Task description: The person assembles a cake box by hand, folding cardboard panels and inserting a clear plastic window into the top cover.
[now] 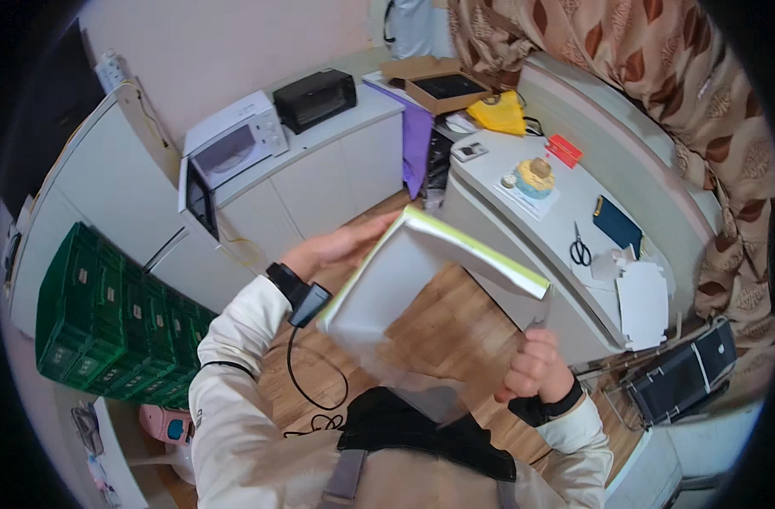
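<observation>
Before my chest is an open frame of a white cardboard box point(368, 270) with yellow-green outer edges, the wooden floor showing through it. My left hand point(340, 248) lies flat along its outer left side, fingers towards the far corner. A blurred clear plastic sheet point(435, 397) hangs at the near side. My right hand point(535, 366) is a fist below the box's right corner, closed on what looks like clear plastic; the exact part is blurred. On the counter beyond, a small blue and yellow cake point(535, 181) sits on a white board.
The curved white counter point(489, 181) also bears black-handled scissors point(579, 252), a dark blue clipboard point(618, 226) and flat white cardboard point(643, 302). A microwave point(235, 143) stands with its door open. Green crates point(108, 324) stack at left; a folding chair point(683, 375) is at right.
</observation>
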Motion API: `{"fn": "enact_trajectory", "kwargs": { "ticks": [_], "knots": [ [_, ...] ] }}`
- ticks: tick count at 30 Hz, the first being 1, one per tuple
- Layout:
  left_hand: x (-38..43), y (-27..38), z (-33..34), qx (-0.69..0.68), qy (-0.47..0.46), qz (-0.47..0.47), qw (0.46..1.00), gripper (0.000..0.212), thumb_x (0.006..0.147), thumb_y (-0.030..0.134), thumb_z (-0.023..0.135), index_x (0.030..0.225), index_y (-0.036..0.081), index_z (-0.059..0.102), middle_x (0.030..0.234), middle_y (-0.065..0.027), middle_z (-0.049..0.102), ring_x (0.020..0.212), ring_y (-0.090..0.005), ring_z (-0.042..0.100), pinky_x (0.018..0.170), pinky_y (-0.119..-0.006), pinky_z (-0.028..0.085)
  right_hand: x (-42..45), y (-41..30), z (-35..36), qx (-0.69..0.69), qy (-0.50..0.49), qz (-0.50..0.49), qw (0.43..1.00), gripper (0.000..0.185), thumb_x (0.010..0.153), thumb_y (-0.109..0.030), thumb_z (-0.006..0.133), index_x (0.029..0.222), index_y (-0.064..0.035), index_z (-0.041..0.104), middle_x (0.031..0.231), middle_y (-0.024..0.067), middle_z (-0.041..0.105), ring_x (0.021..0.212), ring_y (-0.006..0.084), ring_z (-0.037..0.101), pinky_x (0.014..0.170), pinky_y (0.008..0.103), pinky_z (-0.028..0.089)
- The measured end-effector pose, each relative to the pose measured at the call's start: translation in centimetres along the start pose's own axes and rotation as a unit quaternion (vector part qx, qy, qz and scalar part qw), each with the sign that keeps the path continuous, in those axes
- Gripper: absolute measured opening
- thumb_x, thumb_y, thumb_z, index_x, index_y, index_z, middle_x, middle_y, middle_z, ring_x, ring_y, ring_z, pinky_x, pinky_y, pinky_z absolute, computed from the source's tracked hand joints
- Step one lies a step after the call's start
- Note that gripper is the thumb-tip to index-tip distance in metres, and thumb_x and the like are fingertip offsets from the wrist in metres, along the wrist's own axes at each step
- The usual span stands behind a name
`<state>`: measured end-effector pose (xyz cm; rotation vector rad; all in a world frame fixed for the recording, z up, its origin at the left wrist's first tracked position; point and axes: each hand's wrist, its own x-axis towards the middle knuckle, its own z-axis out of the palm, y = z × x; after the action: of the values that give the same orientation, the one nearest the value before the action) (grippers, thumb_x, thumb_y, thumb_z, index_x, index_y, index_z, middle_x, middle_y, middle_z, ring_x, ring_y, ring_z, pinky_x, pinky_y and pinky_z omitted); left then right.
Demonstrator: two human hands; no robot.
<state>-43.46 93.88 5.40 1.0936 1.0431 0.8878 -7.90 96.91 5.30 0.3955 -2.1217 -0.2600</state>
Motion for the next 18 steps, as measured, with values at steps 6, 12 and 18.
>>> {"fn": "enact_trajectory", "kwargs": {
  "ticks": [6, 12, 18],
  "knots": [
    [-0.5, -2.2, 4.6, -0.164, -0.132, 0.122, 0.97, 0.068, 0.088, 0.041, 0.042, 0.139, 0.012, 0.009, 0.144, -0.0129, 0.012, 0.131, -0.0246, 0.016, 0.107, -0.038, 0.014, 0.4, -0.5, 1.6, 0.059, 0.009, -0.031, 0.998, 0.026, 0.073, -0.04, 0.053, 0.074, -0.0178, 0.042, 0.08, 0.002, 0.042, 0.075, 0.0201, 0.041, 0.078, 0.04, 0.04],
    [-2.9, -8.4, 5.2, -0.367, -0.141, 0.087, 0.915, 0.071, 0.087, 0.036, 0.046, 0.139, 0.008, 0.007, 0.14, -0.0128, 0.022, 0.125, -0.0227, 0.03, 0.1, -0.032, 0.028, -1.4, 1.2, 0.7, 0.013, 0.039, 0.031, 0.999, 0.028, 0.078, -0.042, 0.045, 0.074, -0.0149, 0.039, 0.075, 0.003, 0.04, 0.068, 0.0214, 0.041, 0.078, 0.0421, 0.039],
    [-7.6, -8.0, 6.9, -0.01, -0.104, 0.018, 0.994, 0.066, 0.087, 0.027, 0.05, 0.137, 0.004, 0.015, 0.128, -0.0115, 0.042, 0.115, -0.0205, 0.043, 0.091, -0.031, 0.036, -1.9, 1.5, -0.5, 0.006, -0.009, 0.052, 0.999, 0.029, 0.081, -0.043, 0.045, 0.076, -0.0152, 0.039, 0.077, 0.0039, 0.04, 0.072, 0.0215, 0.042, 0.08, 0.0415, 0.04]
  ]
}}
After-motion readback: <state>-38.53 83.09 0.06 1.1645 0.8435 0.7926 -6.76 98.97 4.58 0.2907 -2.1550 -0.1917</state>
